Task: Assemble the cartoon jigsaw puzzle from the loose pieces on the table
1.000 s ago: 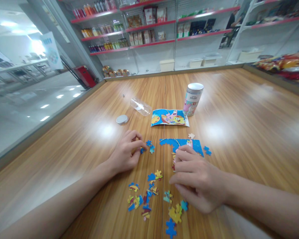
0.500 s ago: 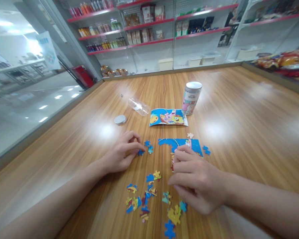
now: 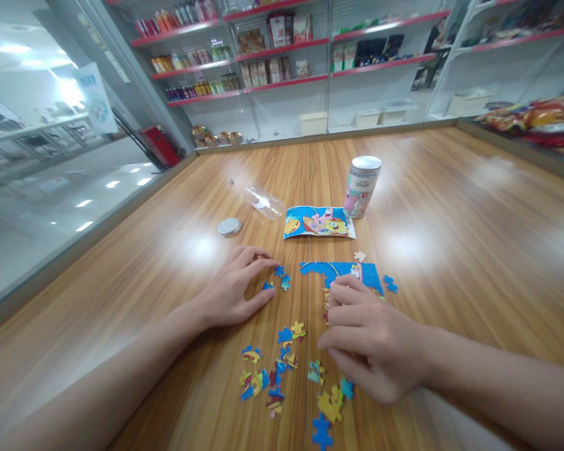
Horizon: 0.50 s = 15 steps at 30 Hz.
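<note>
My left hand (image 3: 237,285) rests on the table with thumb and fingers spread around a few blue puzzle pieces (image 3: 286,282); its fingertips reach the upper one. My right hand (image 3: 373,335) is curled, its fingers over the lower part of the partly joined jigsaw puzzle (image 3: 369,274). Anything inside those fingers is hidden. The joined part is mostly blue, with cartoon figures. Nearer to me lie several loose pieces, among them a yellow piece (image 3: 330,404) and a blue piece (image 3: 322,431). Beyond the puzzle lies a cartoon picture card (image 3: 317,222).
A printed can (image 3: 361,188) with a silver lid stands behind the card's right end. A clear plastic bottle (image 3: 263,202) lies on its side, near a round silver lid (image 3: 229,227). Past the wooden table's (image 3: 451,207) raised edge are stocked shelves (image 3: 282,44).
My left hand has opened: its thumb and fingers, close together over a blue piece before, are now apart, with the index finger farther forward. My right hand has hardly moved.
</note>
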Available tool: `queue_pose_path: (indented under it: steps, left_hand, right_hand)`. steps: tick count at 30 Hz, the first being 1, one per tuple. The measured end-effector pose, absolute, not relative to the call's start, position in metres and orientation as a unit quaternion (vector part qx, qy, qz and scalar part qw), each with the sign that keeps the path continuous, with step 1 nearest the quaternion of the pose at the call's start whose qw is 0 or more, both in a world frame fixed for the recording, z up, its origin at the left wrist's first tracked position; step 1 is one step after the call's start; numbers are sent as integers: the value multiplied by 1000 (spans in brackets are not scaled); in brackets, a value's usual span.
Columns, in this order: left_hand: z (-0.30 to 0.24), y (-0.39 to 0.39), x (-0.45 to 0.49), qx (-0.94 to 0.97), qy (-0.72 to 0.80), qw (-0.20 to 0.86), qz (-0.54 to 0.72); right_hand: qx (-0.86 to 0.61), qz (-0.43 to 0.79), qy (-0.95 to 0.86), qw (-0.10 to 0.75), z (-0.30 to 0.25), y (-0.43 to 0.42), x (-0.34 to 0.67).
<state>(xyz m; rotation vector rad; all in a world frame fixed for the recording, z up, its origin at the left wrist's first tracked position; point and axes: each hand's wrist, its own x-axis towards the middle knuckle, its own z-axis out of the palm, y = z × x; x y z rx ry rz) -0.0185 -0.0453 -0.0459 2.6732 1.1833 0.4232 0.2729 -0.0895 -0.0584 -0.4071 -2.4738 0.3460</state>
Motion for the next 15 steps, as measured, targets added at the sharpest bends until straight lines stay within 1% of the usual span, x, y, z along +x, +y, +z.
queue_pose_path:
  steps: [5,10,15]
  left_hand:
    - [-50,-43,-22,905,395,86,131]
    - [-53,-42,-25,907,386,63,155]
    - [-47,-48,-20,936,311,51,157]
  right_hand:
    - [-151,130,-929,313,-56,-90,271]
    - [-151,124,-928,316,-55,-90,271]
    - [-151,123,-929,315,-56,-89,272]
